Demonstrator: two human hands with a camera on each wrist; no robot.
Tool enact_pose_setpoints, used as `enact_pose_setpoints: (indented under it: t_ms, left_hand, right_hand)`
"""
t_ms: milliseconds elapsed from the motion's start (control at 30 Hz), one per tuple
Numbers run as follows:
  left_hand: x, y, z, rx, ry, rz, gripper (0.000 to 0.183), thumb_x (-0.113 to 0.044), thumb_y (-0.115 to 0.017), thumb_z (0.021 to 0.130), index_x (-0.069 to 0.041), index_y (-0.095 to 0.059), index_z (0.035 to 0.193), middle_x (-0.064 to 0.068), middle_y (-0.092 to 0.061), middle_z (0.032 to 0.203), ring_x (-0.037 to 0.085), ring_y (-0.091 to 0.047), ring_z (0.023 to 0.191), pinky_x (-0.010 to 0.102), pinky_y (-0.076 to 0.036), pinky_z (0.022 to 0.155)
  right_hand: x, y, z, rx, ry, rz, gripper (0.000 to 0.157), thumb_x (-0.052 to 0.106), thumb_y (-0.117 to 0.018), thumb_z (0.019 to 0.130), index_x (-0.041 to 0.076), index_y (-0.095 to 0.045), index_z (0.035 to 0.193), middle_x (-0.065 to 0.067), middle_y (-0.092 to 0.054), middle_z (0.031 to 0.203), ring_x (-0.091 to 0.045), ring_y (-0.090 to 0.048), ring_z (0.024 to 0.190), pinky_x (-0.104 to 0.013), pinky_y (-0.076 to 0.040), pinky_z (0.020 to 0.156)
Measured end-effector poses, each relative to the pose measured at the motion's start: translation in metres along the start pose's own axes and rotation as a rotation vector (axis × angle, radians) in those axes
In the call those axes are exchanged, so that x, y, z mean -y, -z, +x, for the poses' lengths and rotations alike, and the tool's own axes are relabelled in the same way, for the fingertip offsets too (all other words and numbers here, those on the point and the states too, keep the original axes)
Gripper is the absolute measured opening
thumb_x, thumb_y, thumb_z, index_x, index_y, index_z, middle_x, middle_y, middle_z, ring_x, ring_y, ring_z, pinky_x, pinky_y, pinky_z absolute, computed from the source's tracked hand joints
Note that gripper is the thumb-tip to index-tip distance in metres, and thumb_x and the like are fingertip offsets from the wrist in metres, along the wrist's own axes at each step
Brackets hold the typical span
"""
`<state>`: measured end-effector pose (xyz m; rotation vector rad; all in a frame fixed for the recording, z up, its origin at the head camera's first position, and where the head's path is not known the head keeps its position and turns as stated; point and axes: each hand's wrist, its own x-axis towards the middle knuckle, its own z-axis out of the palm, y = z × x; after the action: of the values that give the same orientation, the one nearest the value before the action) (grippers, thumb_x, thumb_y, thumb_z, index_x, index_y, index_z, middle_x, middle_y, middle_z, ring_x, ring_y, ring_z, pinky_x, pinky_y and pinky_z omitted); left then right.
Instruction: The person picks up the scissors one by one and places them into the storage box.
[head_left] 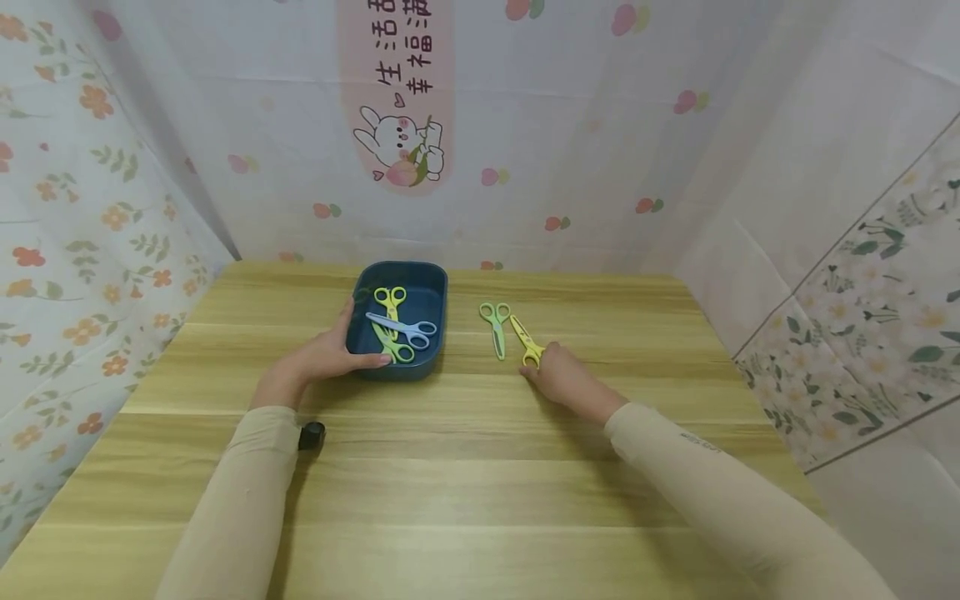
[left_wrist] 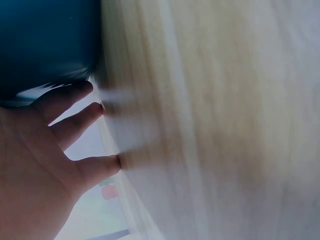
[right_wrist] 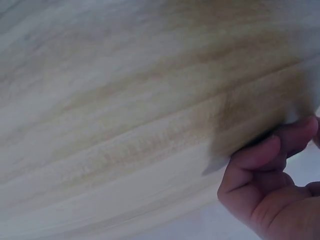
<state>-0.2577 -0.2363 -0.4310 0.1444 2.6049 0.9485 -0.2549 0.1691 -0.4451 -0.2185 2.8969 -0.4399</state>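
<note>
A dark blue plastic bin stands toward the back of the table. Inside lie yellow scissors, light blue scissors and green scissors, overlapping. My left hand rests against the bin's left side, thumb across its front rim; in the left wrist view, its fingers are spread and fairly straight beside the bin. To the right, my right hand pinches another pair of yellow scissors by the handle end. Its curled fingers show in the right wrist view, where the scissors are hidden.
Another pair of green scissors lies on the wooden table, between the bin and the right hand. Patterned curtains hang behind the table and at both sides. A small black object sits at the left wrist.
</note>
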Motion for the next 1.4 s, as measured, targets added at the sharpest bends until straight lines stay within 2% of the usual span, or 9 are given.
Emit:
enact_pose_setpoints:
  t_ms: [200,333,433,500,600,733,867,1067,1400]
  left_hand:
    - [0.0,0.0,0.0,-0.003,0.002,0.002,0.141,-0.075,-0.073,0.086,-0.018,0.029,0.166,0.037,-0.006,0.174,0.059,-0.02,0.159,0.071,-0.024,0.128]
    - [-0.001,-0.001,0.0,0.001,-0.006,0.0,0.142,-0.075,-0.073,0.086,-0.017,0.028,0.166,0.038,-0.007,0.174,0.059,-0.021,0.159,0.071,-0.024,0.128]
    - [-0.002,-0.001,0.0,0.001,-0.011,0.002,0.142,-0.075,-0.073,0.085,-0.016,0.028,0.166,0.038,-0.006,0.174,0.059,-0.021,0.158,0.072,-0.024,0.127]
    - [-0.002,-0.001,0.0,0.0,-0.01,0.005,0.142,-0.075,-0.073,0.085,-0.016,0.028,0.166,0.038,-0.006,0.174,0.059,-0.022,0.158,0.072,-0.025,0.127]
    - [-0.001,0.0,0.002,-0.001,-0.005,0.0,0.142,-0.075,-0.073,0.085,-0.018,0.028,0.166,0.037,-0.006,0.174,0.059,-0.021,0.159,0.072,-0.024,0.127]
    - [0.001,0.0,0.003,0.002,-0.007,-0.013,0.142,-0.075,-0.073,0.085,-0.019,0.028,0.167,0.035,-0.004,0.175,0.058,-0.019,0.16,0.071,-0.022,0.128]
    - [0.003,-0.002,0.004,0.002,-0.019,-0.022,0.141,-0.072,-0.074,0.086,-0.017,0.028,0.167,0.034,-0.003,0.176,0.057,-0.018,0.161,0.07,-0.022,0.128]
    - [0.004,-0.003,0.006,-0.014,-0.024,-0.025,0.141,-0.073,-0.075,0.085,-0.018,0.026,0.167,0.032,-0.002,0.177,0.056,-0.018,0.161,0.07,-0.023,0.128]
    - [0.006,-0.004,0.005,-0.008,-0.024,-0.034,0.142,-0.074,-0.075,0.085,-0.019,0.027,0.167,0.032,-0.002,0.177,0.055,-0.018,0.161,0.07,-0.022,0.129]
  right_hand:
    - [-0.01,0.014,0.001,0.011,0.041,0.064,0.042,0.033,-0.078,0.098,0.011,-0.051,0.074,0.003,-0.044,0.064,-0.011,-0.04,0.054,-0.022,-0.033,0.048]
    - [-0.019,0.028,0.002,-0.014,0.007,0.11,0.045,0.03,-0.087,0.087,0.015,-0.051,0.066,0.004,-0.045,0.063,-0.012,-0.041,0.055,-0.022,-0.034,0.049]
    - [-0.025,0.039,0.002,-0.032,-0.037,0.137,0.037,0.031,-0.086,0.086,0.008,-0.058,0.075,-0.001,-0.052,0.071,-0.014,-0.046,0.061,-0.024,-0.038,0.052]
    - [-0.027,0.045,0.003,-0.05,-0.039,0.155,0.036,0.032,-0.082,0.087,0.001,-0.065,0.09,-0.004,-0.057,0.077,-0.015,-0.049,0.063,-0.024,-0.04,0.054]
    - [-0.03,0.055,0.005,-0.079,0.001,0.211,0.054,0.033,-0.078,0.09,-0.008,-0.066,0.122,-0.004,-0.06,0.077,-0.013,-0.048,0.06,-0.024,-0.04,0.052]
    - [-0.031,0.069,0.007,-0.128,0.11,0.278,0.076,0.037,-0.079,0.093,-0.006,-0.053,0.151,0.003,-0.048,0.062,-0.01,-0.036,0.051,-0.025,-0.033,0.048]
    - [-0.028,0.083,0.007,-0.148,0.175,0.38,0.083,0.04,-0.083,0.092,-0.001,-0.049,0.157,0.008,-0.031,0.058,-0.01,-0.025,0.052,-0.026,-0.026,0.049]
    - [-0.024,0.095,0.008,-0.138,0.159,0.567,0.086,0.036,-0.085,0.092,0.0,-0.047,0.159,0.01,-0.027,0.058,-0.009,-0.022,0.052,-0.026,-0.024,0.048]
    - [-0.017,0.091,0.011,-0.15,0.176,0.577,0.085,0.035,-0.086,0.091,-0.001,-0.048,0.158,0.01,-0.029,0.058,-0.009,-0.023,0.052,-0.025,-0.023,0.047]
